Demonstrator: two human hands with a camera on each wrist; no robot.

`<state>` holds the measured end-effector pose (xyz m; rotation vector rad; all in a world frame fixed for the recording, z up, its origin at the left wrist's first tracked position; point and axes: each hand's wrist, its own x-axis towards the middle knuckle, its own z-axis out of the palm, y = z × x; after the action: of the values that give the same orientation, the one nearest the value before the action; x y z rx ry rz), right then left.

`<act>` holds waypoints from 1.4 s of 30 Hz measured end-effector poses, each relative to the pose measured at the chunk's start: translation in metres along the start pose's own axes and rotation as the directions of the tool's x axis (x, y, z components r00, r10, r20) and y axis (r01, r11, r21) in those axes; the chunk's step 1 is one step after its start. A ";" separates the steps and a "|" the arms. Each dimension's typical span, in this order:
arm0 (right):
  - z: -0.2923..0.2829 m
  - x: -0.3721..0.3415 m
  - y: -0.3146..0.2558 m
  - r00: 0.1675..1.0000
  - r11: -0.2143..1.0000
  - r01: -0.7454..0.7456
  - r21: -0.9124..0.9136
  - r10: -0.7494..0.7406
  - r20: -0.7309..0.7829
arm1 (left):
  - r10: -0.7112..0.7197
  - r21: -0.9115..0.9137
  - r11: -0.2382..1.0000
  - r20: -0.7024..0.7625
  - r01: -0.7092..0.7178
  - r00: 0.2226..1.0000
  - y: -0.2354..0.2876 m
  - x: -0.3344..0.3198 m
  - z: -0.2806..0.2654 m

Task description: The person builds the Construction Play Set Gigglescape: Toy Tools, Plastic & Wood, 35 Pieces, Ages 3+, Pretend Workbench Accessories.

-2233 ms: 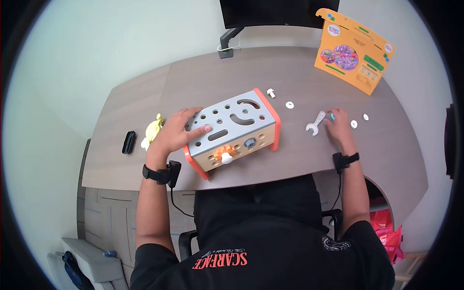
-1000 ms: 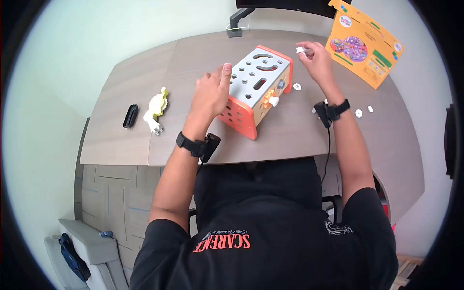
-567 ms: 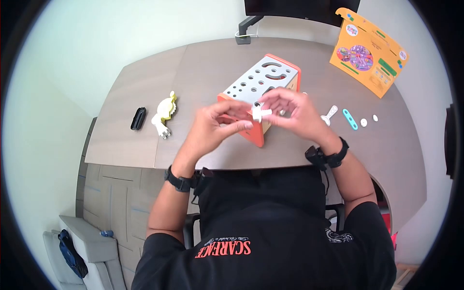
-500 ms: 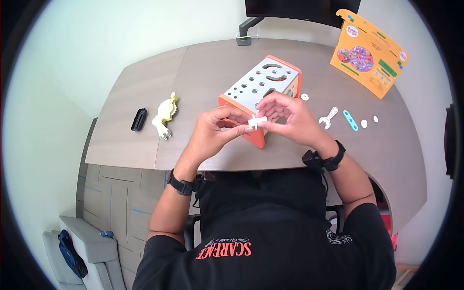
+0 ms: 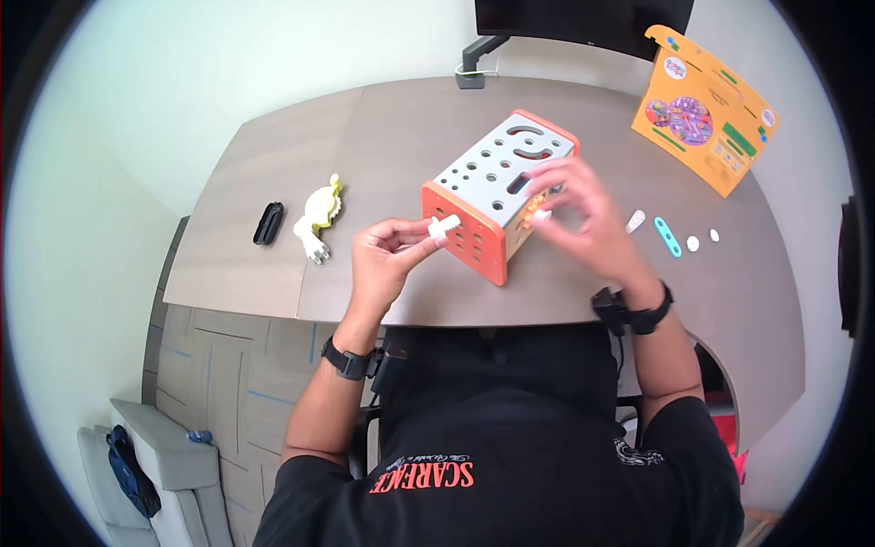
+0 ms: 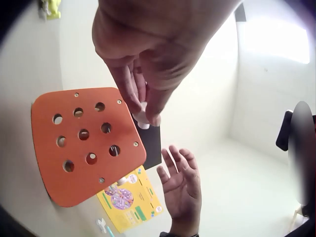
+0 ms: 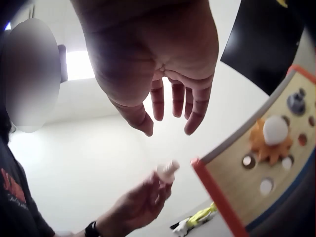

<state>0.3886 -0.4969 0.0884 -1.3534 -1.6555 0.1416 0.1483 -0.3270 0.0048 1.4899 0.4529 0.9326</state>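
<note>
Our left hand (image 5: 379, 264) pinches a white screw (image 5: 446, 226) between thumb and fingers, just left of the head view's centre, threaded end directed to the upper right. Our right hand (image 5: 591, 223) is released: its fingers extend, slightly bent, with nothing between them, right of centre. In the right wrist view, we see the screw apart from the toolbox (image 5: 478, 195), which rests on the table (image 5: 392, 128) near the centre of the head view. Its wooden side (image 7: 231, 181) carries an orange gear (image 7: 264, 147) with a white knob (image 7: 275, 130) at its middle, plus a grey bolt (image 7: 296, 103). At right we find a wrench (image 5: 636, 220), partly hidden by the right hand, a turquoise strip (image 5: 667, 236) and two white discs (image 5: 693, 244). A yellow carton (image 5: 711, 105) stands at upper right, near the monitor (image 5: 583, 23). At left lie a yellow-and-white toy (image 5: 321, 208) and a black case (image 5: 268, 223).
</note>
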 end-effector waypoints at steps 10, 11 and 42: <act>-0.067 -0.031 0.174 0.878 0.780 -0.474 -0.408 0.451 -0.159 | -0.104 -0.016 0.995 -0.191 0.102 0.976 -0.029 0.013 -0.001; -0.062 -0.030 0.178 0.877 0.803 -0.474 -0.360 0.467 -0.114 | -0.110 -0.020 0.994 -0.202 0.108 0.973 -0.027 0.013 0.001; -0.024 -0.045 0.071 0.935 0.957 -0.285 0.056 0.291 -0.202 | -0.352 -0.363 0.823 0.277 0.437 0.894 -0.058 0.009 0.010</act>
<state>0.4520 -0.5174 0.0317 -1.5319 -1.2714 0.1848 0.1758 -0.3172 -0.0477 1.0253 0.3694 0.4978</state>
